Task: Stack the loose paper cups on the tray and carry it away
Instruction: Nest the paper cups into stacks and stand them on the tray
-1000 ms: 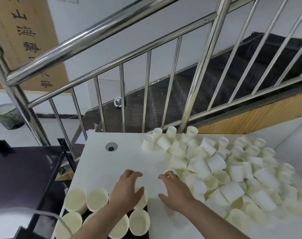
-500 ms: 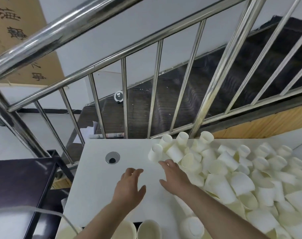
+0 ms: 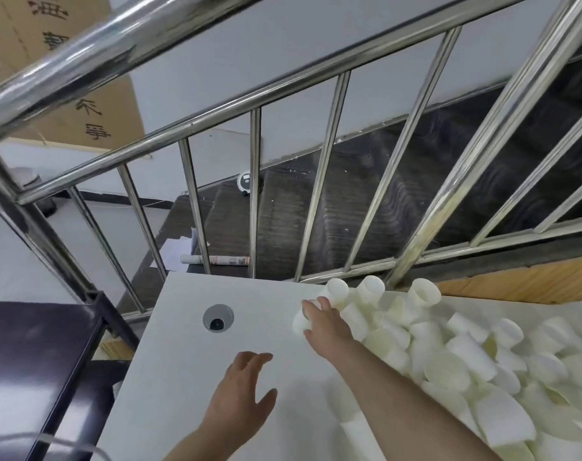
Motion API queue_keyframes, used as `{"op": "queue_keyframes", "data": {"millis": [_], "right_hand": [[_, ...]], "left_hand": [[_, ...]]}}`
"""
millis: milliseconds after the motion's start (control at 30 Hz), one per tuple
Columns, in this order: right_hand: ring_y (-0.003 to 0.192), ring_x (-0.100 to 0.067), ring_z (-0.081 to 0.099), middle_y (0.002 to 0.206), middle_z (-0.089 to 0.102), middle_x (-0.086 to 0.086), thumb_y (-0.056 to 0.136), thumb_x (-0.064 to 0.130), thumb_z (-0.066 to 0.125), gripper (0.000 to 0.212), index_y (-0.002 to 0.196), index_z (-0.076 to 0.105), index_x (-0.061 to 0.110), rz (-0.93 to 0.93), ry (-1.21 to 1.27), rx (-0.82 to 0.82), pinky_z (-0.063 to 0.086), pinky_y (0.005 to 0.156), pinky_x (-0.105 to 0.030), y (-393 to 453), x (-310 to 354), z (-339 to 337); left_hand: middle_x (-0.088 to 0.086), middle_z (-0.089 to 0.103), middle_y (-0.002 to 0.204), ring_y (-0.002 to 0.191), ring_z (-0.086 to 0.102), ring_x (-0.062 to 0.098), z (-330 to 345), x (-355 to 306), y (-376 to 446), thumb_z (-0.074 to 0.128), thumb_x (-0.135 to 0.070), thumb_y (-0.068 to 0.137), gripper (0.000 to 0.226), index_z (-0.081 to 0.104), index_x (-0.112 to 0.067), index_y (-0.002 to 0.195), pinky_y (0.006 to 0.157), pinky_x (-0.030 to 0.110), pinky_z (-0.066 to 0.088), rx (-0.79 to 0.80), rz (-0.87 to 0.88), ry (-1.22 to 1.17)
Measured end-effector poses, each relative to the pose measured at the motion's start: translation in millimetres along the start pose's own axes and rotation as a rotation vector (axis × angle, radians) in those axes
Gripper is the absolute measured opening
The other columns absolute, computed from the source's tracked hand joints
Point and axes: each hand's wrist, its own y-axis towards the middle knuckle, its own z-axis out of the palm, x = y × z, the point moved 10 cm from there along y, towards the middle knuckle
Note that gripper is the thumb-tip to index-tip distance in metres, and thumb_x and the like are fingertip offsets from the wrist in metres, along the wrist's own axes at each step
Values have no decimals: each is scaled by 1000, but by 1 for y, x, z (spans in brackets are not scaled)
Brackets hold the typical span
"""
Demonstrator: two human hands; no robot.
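Paper cups (image 3: pixel 449 354) lie heaped right of the table's grommet hole (image 3: pixel 218 318). The right hand (image 3: pixel 326 324) grasps one cup (image 3: pixel 301 322) at the heap's edge. The left hand (image 3: pixel 243 397) hovers spread, holding nothing.

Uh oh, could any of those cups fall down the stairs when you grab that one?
Maybe. The right hand is on a cup at the left end of the loose pile. Three cups sit at the table's far edge by the railing, so a bump might send them through the bars. The cups lean on each other, so pulling one could make others roll. The left hand holds nothing to catch them.
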Motion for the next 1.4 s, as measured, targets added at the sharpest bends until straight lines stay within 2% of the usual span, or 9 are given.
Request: {"op": "queue_keyframes", "data": {"millis": [233, 400, 500, 667, 767, 1033, 1233, 1333, 1400], "right_hand": [[102, -25, 53, 117, 45, -3, 94, 31, 51, 30, 122, 46, 24, 5, 158, -110, 46, 79, -34, -21, -3, -3], [79, -20, 64, 98, 61, -4, 94, 28, 50, 16, 106, 59, 21, 332, 1192, 49, 54, 69, -32, -60, -11, 23], [62, -20, 58, 80, 62, -8, 94, 18, 47, 21, 98, 66, 11, 349, 1462, 187, 53, 63, -33, -77, 0, 36], [78, -21, 62, 98, 65, -11, 96, 19, 38, 27, 108, 61, 13, 337, 1402, 116, 53, 61, -29, -83, -7, 36], [83, -23, 65, 99, 65, -9, 96, 21, 35, 28, 102, 61, 15, 395, 1440, 123, 54, 62, -31, -90, -10, 41], [74, -24, 66, 97, 62, -12, 100, 36, 47, 33, 113, 60, 10, 406, 1540, 283, 53, 63, -32, -102, -3, 51], [64, -24, 60, 89, 58, -13, 99, 30, 47, 37, 118, 60, 2, 410, 1652, 314, 50, 58, -31, -100, -5, 55], [68, -22, 64, 92, 64, -10, 97, 30, 47, 32, 112, 66, 9, 343, 1476, 269, 51, 59, -31, -99, -11, 44], [71, -17, 64, 98, 66, -3, 95, 35, 50, 29, 109, 66, 16, 270, 1196, 55, 49, 61, -27, -91, -32, 23]], "left_hand": [[-16, 38, 126, 115, 46, 2, 6, 1, 7, 60, -37, 87, 55, 38, -31, 138, 87, 15, 41, 1, -68, -78], [-12, 35, 130, 111, 42, -4, 3, -13, 17, 69, -42, 81, 77, 27, -31, 144, 91, 22, 44, -76, -88, -295], [-12, 35, 129, 112, 40, -10, -1, -19, 21, 67, -40, 83, 78, 22, -35, 146, 98, 29, 45, -132, -134, -479], [-3, 36, 134, 120, 45, 10, 16, -39, 21, 56, -24, 93, 60, 28, -24, 146, 96, 19, 41, -87, -96, -464], [-8, 46, 124, 107, 46, -5, 13, -45, 19, 50, -13, 96, 43, 42, -23, 136, 87, 5, 35, -128, -64, -443], [-13, 56, 109, 97, 55, 4, 11, -36, 17, 46, -17, 97, 40, 40, -27, 135, 75, 11, 39, -106, -71, -406], [-9, 41, 124, 116, 41, 9, 4, -18, 15, 63, -40, 86, 58, 37, -35, 138, 96, 28, 37, -179, -200, -478], [-6, 53, 125, 110, 53, 12, 16, -14, 18, 66, -47, 78, 63, 43, -34, 135, 93, 32, 46, -75, -250, -638], [-6, 51, 123, 108, 52, 10, 13, -13, 19, 70, -43, 75, 66, 43, -34, 135, 91, 28, 44, -91, -239, -585]]}}
